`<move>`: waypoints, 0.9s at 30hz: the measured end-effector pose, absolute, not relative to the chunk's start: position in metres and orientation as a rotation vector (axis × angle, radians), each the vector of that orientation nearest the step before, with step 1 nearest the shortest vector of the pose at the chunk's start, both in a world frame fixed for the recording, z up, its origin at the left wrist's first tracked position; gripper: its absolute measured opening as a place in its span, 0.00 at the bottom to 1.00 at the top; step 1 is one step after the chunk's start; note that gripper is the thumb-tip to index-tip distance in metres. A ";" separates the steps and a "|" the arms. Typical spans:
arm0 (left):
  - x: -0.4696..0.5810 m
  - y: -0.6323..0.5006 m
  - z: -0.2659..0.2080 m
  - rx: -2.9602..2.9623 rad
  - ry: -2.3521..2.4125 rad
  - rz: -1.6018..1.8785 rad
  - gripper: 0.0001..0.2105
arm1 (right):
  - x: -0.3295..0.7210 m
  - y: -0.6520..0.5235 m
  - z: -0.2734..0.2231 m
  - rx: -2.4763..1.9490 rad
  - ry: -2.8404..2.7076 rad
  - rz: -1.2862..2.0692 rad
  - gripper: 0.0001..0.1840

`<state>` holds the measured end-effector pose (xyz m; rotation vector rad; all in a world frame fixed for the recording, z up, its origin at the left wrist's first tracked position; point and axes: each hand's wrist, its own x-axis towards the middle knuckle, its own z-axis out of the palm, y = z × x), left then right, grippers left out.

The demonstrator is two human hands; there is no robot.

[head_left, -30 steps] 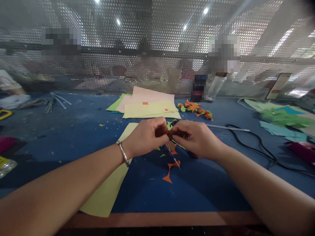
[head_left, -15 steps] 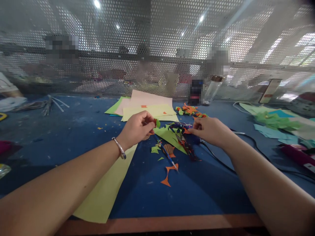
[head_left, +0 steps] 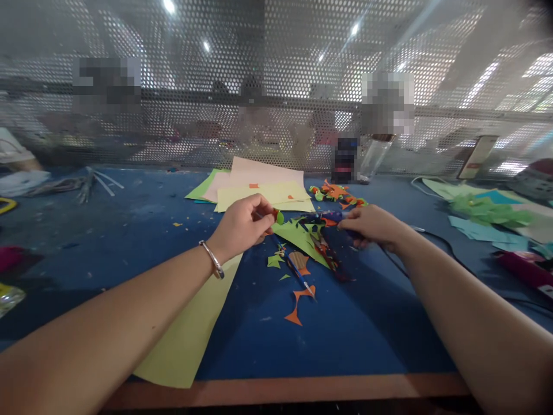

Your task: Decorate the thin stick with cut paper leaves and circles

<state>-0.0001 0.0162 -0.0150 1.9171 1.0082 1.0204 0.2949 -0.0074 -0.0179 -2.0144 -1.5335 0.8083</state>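
Note:
My left hand (head_left: 248, 222), with a silver bracelet at its wrist, is pinched on a small green and orange paper piece (head_left: 279, 217). To the right, my right hand (head_left: 367, 226) is closed around a dark purple glue gun (head_left: 320, 217), mostly hidden by scraps and fingers; its black cable trails behind the hand. Between the hands lies a green paper sheet (head_left: 302, 239) with cut edges. A dark tool resembling scissors (head_left: 330, 256) rests over it. Nearer me are a thin blue pen-like tool (head_left: 301, 272) with a metal tip and an orange paper scrap (head_left: 295, 314).
Behind my hands is a stack of pale paper (head_left: 263, 176), beside finished-looking orange and green paper curls (head_left: 332, 190). A long yellow-green sheet (head_left: 185, 340) passes under my left forearm. Teal paper (head_left: 475, 233) and a magenta object (head_left: 525, 271) lie right. A perforated metal screen (head_left: 276, 69) closes the back.
My right hand has shifted slightly right from beside an orange scrap, and its fingers now wrap the glue gun. My left hand keeps its pinch almost unmoved.

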 end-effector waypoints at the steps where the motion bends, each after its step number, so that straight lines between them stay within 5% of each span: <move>1: 0.000 0.016 -0.015 1.897 1.007 1.028 0.04 | 0.295 -0.007 -0.018 -1.961 -1.459 0.830 0.11; 9: 0.005 0.021 -0.015 1.614 0.985 1.042 0.06 | 0.297 -0.011 -0.006 -1.336 -1.012 1.119 0.04; 27: 0.008 0.019 -0.008 1.421 0.903 1.143 0.08 | 0.279 -0.042 0.030 -0.546 -0.811 1.349 0.12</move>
